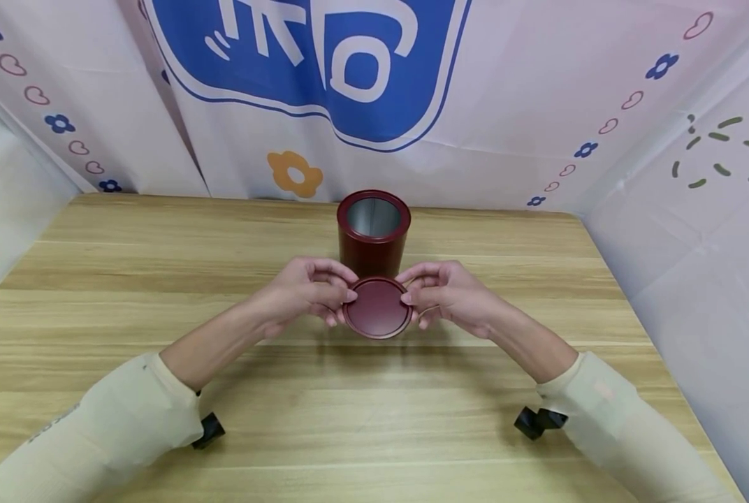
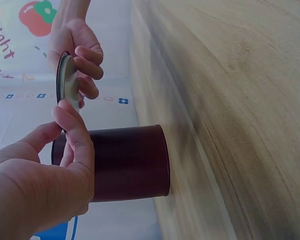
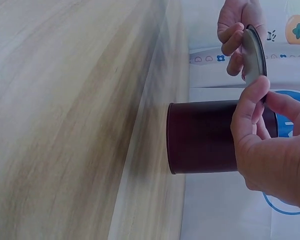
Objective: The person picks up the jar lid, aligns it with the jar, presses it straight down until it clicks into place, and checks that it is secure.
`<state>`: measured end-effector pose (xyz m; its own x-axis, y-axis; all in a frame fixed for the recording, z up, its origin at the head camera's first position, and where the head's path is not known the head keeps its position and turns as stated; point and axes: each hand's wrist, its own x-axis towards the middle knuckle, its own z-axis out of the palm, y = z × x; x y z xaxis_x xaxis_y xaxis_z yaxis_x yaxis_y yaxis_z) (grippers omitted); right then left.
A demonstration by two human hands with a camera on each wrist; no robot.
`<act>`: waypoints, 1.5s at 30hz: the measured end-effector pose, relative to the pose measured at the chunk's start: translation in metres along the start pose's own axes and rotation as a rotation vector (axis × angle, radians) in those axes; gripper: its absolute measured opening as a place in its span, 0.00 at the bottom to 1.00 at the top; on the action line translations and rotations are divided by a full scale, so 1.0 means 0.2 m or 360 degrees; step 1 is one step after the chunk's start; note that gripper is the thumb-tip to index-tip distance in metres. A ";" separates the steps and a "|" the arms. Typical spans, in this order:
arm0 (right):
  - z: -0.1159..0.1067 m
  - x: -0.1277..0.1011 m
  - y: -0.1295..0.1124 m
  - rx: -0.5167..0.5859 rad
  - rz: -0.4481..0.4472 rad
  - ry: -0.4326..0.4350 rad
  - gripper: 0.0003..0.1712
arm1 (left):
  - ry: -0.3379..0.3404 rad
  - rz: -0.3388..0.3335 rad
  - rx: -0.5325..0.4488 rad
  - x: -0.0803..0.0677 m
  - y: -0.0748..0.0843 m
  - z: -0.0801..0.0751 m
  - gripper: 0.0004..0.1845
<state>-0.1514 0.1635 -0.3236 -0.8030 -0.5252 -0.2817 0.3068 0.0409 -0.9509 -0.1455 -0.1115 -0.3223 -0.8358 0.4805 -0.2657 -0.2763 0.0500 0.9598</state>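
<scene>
Between both hands is a round dark-red lid (image 1: 377,308), its outer face up and its silvery underside (image 2: 71,80) showing in the wrist views. My left hand (image 1: 311,290) pinches the lid's left edge between thumb and fingers. On the opposite edge, my right hand (image 1: 446,297) pinches it the same way. Just behind the lid stands an upright dark-red canister (image 1: 372,257), uncovered, with a metallic interior. The wrist views show the lid held above the table, near the canister's top end. Some fingertips under the lid are hidden in the head view.
The canister stands on a wood-grain table (image 1: 274,419), close to its back edge. A printed white cloth (image 1: 494,140) hangs behind, and a white side panel (image 1: 695,258) borders the right. Black devices (image 1: 209,431) sit under both wrists.
</scene>
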 end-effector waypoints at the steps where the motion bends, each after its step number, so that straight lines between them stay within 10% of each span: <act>1: 0.00 0.00 0.00 0.0001 -0.0002 -0.0002 0.18 | -0.0002 0.0004 0.0002 0.00 0.00 0.00 0.16; 45: -0.03 -0.01 -0.13 -0.0020 -0.0088 0.0035 0.14 | 0.0078 0.0102 0.0009 0.03 0.14 0.02 0.16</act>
<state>-0.1617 0.1678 -0.2984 -0.8295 -0.5083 -0.2314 0.2555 0.0231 -0.9665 -0.1562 -0.1029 -0.2961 -0.8740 0.4395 -0.2075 -0.2188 0.0255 0.9754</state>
